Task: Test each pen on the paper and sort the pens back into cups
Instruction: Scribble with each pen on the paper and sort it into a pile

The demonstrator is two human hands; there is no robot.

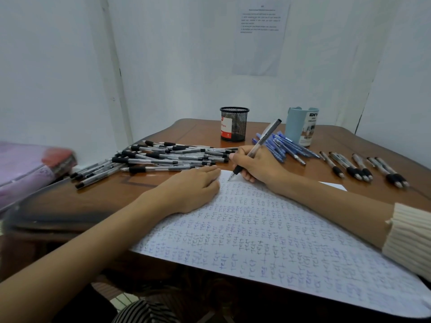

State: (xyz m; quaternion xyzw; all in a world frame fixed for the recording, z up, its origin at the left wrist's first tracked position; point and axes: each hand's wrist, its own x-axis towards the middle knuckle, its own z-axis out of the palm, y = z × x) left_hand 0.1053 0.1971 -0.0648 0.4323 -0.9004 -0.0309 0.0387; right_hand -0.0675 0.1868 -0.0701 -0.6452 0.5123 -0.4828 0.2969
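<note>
My right hand (261,167) grips a clear pen with a black grip (258,145), its tip touching the far edge of the paper (268,241). The sheet is covered with small handwritten words in blue and black ink. My left hand (194,187) lies flat on the paper's far left corner, fingers straight. A black mesh cup (234,124) and a light blue cup (302,125) stand at the back of the table.
A large pile of black-grip pens (151,160) lies left of centre on the brown wooden table (105,197). Blue pens (283,145) lie in front of the blue cup. Several grey pens (363,167) lie in a row at the right. A pink bundle (30,169) sits at far left.
</note>
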